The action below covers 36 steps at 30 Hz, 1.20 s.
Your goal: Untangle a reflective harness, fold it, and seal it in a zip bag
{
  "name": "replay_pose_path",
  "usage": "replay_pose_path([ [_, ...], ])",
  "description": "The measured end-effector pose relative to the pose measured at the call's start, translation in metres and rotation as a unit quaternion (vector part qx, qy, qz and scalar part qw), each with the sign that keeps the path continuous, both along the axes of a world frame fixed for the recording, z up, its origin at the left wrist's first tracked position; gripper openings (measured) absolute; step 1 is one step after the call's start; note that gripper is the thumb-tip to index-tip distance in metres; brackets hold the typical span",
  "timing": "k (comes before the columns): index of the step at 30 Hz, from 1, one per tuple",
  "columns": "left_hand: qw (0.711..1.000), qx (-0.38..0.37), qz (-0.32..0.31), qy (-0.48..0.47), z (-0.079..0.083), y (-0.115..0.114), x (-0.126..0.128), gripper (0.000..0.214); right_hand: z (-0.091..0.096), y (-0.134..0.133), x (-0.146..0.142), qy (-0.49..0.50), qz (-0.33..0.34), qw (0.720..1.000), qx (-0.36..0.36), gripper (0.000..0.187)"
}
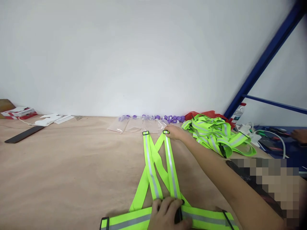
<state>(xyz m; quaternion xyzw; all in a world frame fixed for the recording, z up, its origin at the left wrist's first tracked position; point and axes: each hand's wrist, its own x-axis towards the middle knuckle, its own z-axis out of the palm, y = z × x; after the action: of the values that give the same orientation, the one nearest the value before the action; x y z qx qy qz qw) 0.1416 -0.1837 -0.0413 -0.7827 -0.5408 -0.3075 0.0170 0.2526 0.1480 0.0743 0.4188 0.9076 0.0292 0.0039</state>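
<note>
A fluorescent yellow-green reflective vest (pixel 172 166) made of elastic straps with silver stripes lies spread before me. Its two shoulder straps run away from me, and other straps cross beneath them. My left hand (pixel 165 213) grips the waist belt where the shoulder straps meet it, fingers curled over a black buckle (pixel 178 216) that is partly hidden. With my right hand (pixel 174 132) stretched far forward, I hold the far end of the right shoulder strap by its black slider (pixel 166 132). The left strap's slider (pixel 145 133) lies free beside it.
Clear plastic bags (pixel 134 124) and small purple rolls (pixel 174 119) line the wall. A heap of similar reflective straps (pixel 213 132) lies right, near a water bottle (pixel 238 112). A dark flat bar (pixel 25 134) lies left. Another person's hand (pixel 299 135) shows at far right.
</note>
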Motion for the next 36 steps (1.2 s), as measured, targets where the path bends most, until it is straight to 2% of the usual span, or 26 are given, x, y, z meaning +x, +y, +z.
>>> replay_pose_path([
  [4,0.993,-0.089,-0.062,-0.037,0.025,0.004,-0.009,0.047,-0.003,0.004,0.004,0.006,-0.009,1.000,-0.001,0.028],
  [8,0.980,-0.161,-0.057,-0.105,0.047,0.000,-0.011,0.056,-0.001,0.006,0.011,0.007,-0.011,1.000,-0.003,0.029],
  [11,0.974,-0.184,-0.047,-0.125,0.052,-0.003,-0.012,0.060,0.004,0.004,0.015,0.006,-0.008,1.000,-0.007,0.028],
  [16,0.978,-0.160,-0.070,-0.111,0.045,-0.005,-0.015,0.083,0.010,0.006,0.017,-0.003,-0.005,1.000,-0.019,0.030],
  [30,0.993,-0.074,-0.086,-0.021,0.000,0.002,-0.011,0.089,0.001,0.019,0.009,-0.044,0.020,0.999,-0.018,0.026],
  [33,0.995,-0.042,-0.092,-0.013,0.002,0.005,-0.013,0.087,0.000,0.023,0.011,-0.045,0.013,0.999,-0.018,0.027],
  [36,0.991,-0.046,-0.129,0.006,0.013,0.009,-0.019,0.081,-0.001,0.026,0.014,-0.041,0.005,0.999,-0.014,0.028],
])
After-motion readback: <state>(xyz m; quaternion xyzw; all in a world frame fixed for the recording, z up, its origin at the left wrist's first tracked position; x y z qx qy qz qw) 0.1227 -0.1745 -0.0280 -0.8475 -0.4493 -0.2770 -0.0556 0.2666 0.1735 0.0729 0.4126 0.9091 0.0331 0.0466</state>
